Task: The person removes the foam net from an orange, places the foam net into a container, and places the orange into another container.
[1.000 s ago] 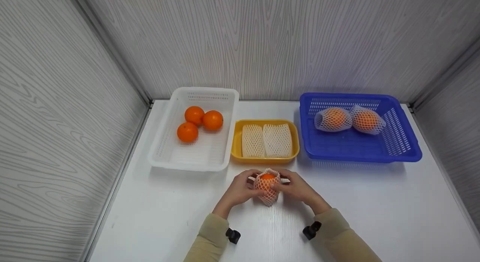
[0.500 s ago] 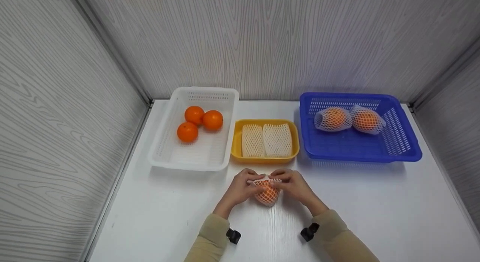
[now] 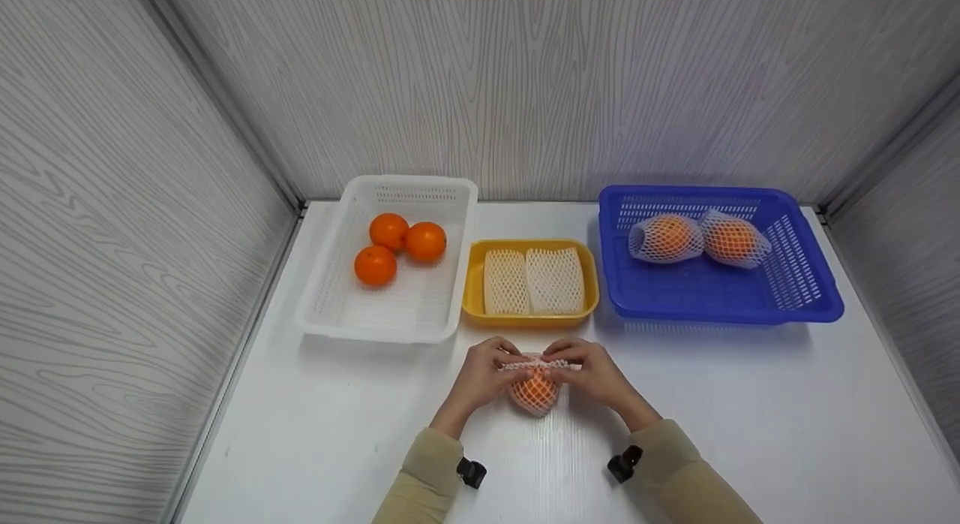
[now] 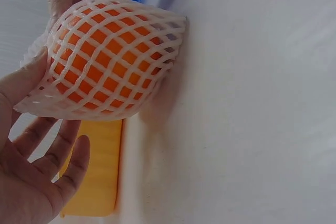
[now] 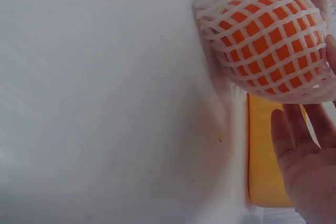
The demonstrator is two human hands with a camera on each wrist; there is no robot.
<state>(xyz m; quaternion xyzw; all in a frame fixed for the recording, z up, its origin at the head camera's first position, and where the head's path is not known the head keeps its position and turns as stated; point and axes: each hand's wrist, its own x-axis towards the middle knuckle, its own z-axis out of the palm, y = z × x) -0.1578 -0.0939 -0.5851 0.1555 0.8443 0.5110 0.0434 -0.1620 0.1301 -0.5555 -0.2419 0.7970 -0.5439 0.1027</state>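
An orange sits inside a white foam net sleeve in front of the yellow tray. My left hand pinches the left side of the sleeve's open upper edge between thumb and fingers. On the opposite side, my right hand pinches the same edge, so the opening is drawn out wide. In the right wrist view the mesh covers the orange all round the visible side, and its gathered bottom end points toward the table. The lower fingers of both hands spread behind the fruit.
A white basket with 3 bare oranges stands at the left. The yellow tray holds 2 flat foam sleeves. At the right, a blue basket holds 2 sleeved oranges.
Both hands have shifted from around the orange's sides up to the sleeve's edge. The mesh now covers the top of the orange, and its opening is stretched sideways. Baskets and tray stay put.
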